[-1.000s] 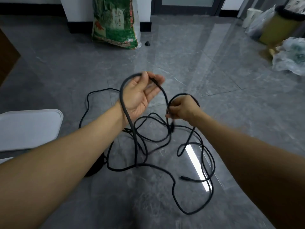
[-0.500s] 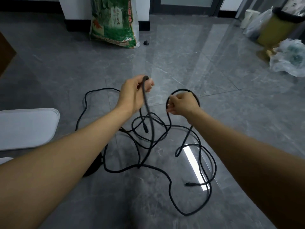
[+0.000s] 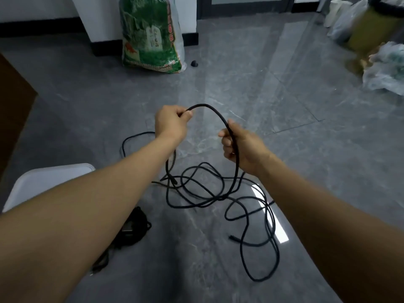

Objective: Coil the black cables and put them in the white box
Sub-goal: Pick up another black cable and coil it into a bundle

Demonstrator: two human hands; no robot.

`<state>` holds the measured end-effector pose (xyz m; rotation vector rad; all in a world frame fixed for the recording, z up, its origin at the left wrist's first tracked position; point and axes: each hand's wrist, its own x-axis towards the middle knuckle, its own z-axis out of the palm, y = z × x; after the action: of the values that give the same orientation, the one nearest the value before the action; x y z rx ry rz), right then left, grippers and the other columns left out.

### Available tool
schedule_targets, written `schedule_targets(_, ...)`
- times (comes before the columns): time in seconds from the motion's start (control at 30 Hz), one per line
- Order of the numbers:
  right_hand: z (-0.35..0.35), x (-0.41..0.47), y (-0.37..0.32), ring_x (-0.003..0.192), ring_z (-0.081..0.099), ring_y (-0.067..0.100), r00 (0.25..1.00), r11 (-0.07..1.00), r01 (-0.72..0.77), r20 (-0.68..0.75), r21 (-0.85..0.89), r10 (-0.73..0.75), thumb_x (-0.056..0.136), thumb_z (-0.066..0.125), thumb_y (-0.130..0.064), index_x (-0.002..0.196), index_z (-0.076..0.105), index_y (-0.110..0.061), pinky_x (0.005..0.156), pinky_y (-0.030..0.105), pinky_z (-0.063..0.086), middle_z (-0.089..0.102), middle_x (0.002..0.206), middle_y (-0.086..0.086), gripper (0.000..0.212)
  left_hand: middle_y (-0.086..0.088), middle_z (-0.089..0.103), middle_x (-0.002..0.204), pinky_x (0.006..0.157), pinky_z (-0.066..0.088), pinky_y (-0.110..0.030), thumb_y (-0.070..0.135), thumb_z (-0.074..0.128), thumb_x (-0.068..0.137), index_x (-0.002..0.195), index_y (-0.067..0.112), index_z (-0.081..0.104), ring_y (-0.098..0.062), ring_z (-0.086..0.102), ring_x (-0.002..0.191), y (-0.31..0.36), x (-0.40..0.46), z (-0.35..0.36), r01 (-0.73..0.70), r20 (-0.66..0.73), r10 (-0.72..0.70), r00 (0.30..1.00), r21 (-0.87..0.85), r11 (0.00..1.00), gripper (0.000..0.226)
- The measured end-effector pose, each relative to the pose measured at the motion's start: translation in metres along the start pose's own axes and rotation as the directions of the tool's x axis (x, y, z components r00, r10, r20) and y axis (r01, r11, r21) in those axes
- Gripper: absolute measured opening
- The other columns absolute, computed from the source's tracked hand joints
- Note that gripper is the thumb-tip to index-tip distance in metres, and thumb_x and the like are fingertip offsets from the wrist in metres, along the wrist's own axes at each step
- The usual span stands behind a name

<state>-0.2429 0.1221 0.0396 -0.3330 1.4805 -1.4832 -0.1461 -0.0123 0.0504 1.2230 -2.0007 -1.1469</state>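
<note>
Black cable [image 3: 218, 114]: round, matte, arched between both grips. Left hand [image 3: 169, 123] pinches it; right hand [image 3: 238, 145] clasps it. Slack tangled on glossy grey floor [image 3: 262, 88] below.

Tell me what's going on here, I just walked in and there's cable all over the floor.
A person is coiling a long black cable. The left hand pinches it near the top of an arch, and the right hand has its grip on the same stretch a little further along. Most of the cable lies in loose, tangled loops on the grey floor. A white box sits at the left, partly hidden by the left forearm. No cable shows in the part of it that is visible.
</note>
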Motion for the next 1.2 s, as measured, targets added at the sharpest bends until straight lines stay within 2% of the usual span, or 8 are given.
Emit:
schedule_targets(0.07, 0.003, -0.015, -0.031, 0.038, 0.026, 0.006, 0.995, 0.996, 0.080, -0.058, 0.025, -0.078, 0.099, 0.042, -0.030, 0.069, 0.056, -0.012, 0.043, 0.019, 0.022, 0.035, 0.043, -0.008, 0.037, -0.006, 0.063, 0.086, 0.075, 0.043, -0.028, 0.024, 0.059, 0.092, 0.096, 0.005, 0.071, -0.017, 0.056, 0.081, 0.030, -0.004, -0.017, 0.018, 0.065, -0.018, 0.998, 0.000, 1.000, 0.023)
schedule_targets(0.17, 0.009, -0.049, -0.094, 0.035, 0.021, 0.005, 0.981, 0.989, 0.142, -0.139, 0.050, -0.134, 0.099, 0.044, -0.024, 0.070, 0.054, -0.010, 0.039, 0.018, 0.016, 0.030, 0.040, -0.009, 0.034, -0.004, 0.064, 0.086, 0.072, 0.041, -0.024, 0.026, 0.060, 0.091, 0.098, 0.005, 0.071, -0.014, 0.058, 0.077, 0.089, -0.008, -0.046, 0.008, 0.132, -0.005, 0.991, -0.023, 1.000, 0.025)
schedule_targets(0.27, 0.018, -0.086, -0.171, 0.032, 0.020, 0.004, 0.968, 0.980, 0.179, -0.194, 0.088, -0.159, 0.099, 0.044, -0.023, 0.069, 0.054, -0.009, 0.037, 0.018, 0.015, 0.029, 0.038, -0.010, 0.034, -0.003, 0.063, 0.082, 0.066, 0.040, -0.021, 0.025, 0.059, 0.092, 0.094, 0.007, 0.072, -0.005, 0.055, 0.066, 0.164, -0.011, -0.081, -0.017, 0.179, 0.026, 0.984, -0.049, 0.999, 0.023)
schedule_targets(0.47, 0.051, -0.176, -0.344, 0.033, 0.020, 0.004, 0.939, 0.957, 0.251, -0.276, 0.142, -0.206, 0.092, 0.058, -0.015, 0.070, 0.055, -0.008, 0.037, 0.018, 0.015, 0.031, 0.039, -0.010, 0.023, 0.006, 0.054, 0.066, 0.059, 0.039, -0.019, 0.029, 0.054, 0.094, 0.087, 0.010, 0.070, -0.001, 0.047, 0.057, 0.330, -0.024, -0.162, 0.018, 0.216, 0.017, 0.976, -0.159, 0.987, 0.025)
schedule_targets(0.6, 0.071, -0.235, -0.457, 0.036, 0.021, 0.006, 0.916, 0.928, 0.315, -0.319, 0.199, -0.243, 0.093, 0.056, -0.013, 0.073, 0.056, -0.007, 0.038, 0.019, 0.017, 0.031, 0.041, -0.009, 0.020, 0.003, 0.050, 0.064, 0.054, 0.034, -0.021, 0.033, 0.049, 0.096, 0.071, 0.016, 0.065, -0.008, 0.041, 0.055, 0.427, -0.037, -0.224, 0.062, 0.258, -0.002, 0.966, -0.223, 0.973, 0.034)
schedule_targets(0.83, 0.090, -0.316, -0.626, 0.032, 0.021, 0.005, 0.851, 0.893, 0.423, -0.404, 0.152, -0.335, 0.094, 0.056, -0.015, 0.072, 0.055, -0.009, 0.034, 0.017, 0.016, 0.029, 0.038, -0.009, 0.023, 0.006, 0.040, 0.049, 0.049, 0.030, -0.021, 0.032, 0.045, 0.098, 0.069, 0.011, 0.058, -0.010, 0.033, 0.049, 0.562, -0.053, -0.316, 0.153, 0.408, 0.003, 0.913, -0.348, 0.925, 0.039)
schedule_targets(1.07, 0.083, -0.385, -0.729, 0.037, 0.022, 0.010, 0.730, 0.893, 0.418, -0.522, -0.169, -0.441, 0.090, 0.062, -0.026, 0.077, 0.065, -0.009, 0.039, 0.023, 0.020, 0.032, 0.047, -0.002, 0.022, 0.010, 0.030, 0.041, 0.036, 0.019, -0.013, 0.028, 0.041, 0.100, 0.068, 0.012, 0.048, -0.003, 0.023, 0.036, 0.648, -0.068, -0.365, 0.188, 0.499, 0.087, 0.862, -0.476, 0.859, 0.036)
schedule_targets(1.2, 0.071, -0.416, -0.751, 0.043, 0.032, 0.013, 0.729, 0.757, 0.309, -0.368, -0.575, -0.577, 0.086, 0.066, -0.030, 0.083, 0.069, -0.004, 0.041, 0.021, 0.031, 0.042, 0.048, -0.002, 0.027, 0.011, 0.026, 0.037, 0.027, 0.011, -0.012, 0.022, 0.039, 0.099, 0.065, 0.015, 0.040, -0.002, 0.018, 0.027, 0.689, -0.067, -0.399, 0.284, 0.399, 0.020, 0.917, -0.686, 0.670, 0.034)
